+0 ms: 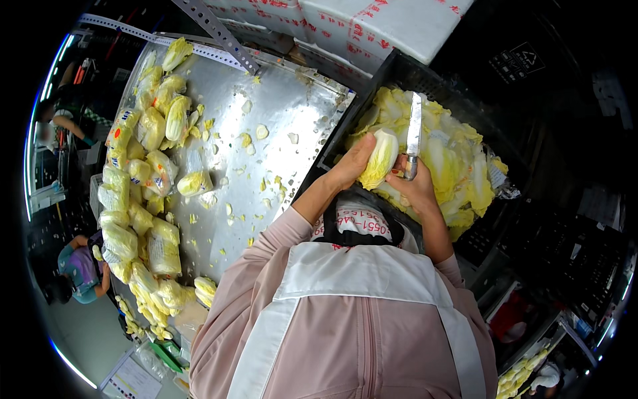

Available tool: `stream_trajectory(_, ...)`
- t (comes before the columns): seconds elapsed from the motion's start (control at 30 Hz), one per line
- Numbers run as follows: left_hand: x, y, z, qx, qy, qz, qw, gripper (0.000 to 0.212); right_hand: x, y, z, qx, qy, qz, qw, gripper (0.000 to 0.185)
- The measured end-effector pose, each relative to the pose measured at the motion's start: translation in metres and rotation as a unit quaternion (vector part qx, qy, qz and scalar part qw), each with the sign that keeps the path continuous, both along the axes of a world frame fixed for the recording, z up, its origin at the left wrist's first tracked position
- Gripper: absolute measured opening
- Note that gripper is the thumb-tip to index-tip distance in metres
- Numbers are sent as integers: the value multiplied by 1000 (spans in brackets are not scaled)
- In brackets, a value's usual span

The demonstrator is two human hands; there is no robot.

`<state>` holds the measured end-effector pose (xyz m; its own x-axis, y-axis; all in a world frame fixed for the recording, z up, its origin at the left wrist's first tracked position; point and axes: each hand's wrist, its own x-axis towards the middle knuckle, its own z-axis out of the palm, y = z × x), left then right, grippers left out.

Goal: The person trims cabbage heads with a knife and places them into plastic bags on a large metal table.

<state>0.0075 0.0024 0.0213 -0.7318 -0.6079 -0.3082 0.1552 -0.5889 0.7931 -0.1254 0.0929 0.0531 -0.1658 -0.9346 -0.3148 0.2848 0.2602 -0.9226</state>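
My left hand [355,158] grips a small napa cabbage [381,157], pale at its top end and yellow lower down. The wooden-looking or metal-collared handle of a knife [414,127] rests in my right hand [416,182], its blade pointing away from me, with bits of leaf on it. The fingers of that hand come close to the cabbage's right side; whether they touch it I cannot tell. Both hands are over a black plastic crate [451,90] heaped with loose yellow-white cabbage leaves [441,159].
Left of me is a metal table [239,164] strewn with leaf scraps. Bagged cabbages [117,239] line its far left edge, and one cabbage [195,183] lies apart. White foam boxes [359,30] stand behind the crate. A perforated metal post [219,35] rises at the table's corner. A person [82,269] is at far left.
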Motion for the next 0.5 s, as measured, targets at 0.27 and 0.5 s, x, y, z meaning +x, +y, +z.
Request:
stream_trajectory(0.27,3,-2,-10,-50,-26,-7,998,43,-1,9,-23,27,15,-23,999,32)
stream_trajectory(0.5,0,-1,-10,-60,-62,7,996,42,-4,5,-15,15,0,-51,999,30)
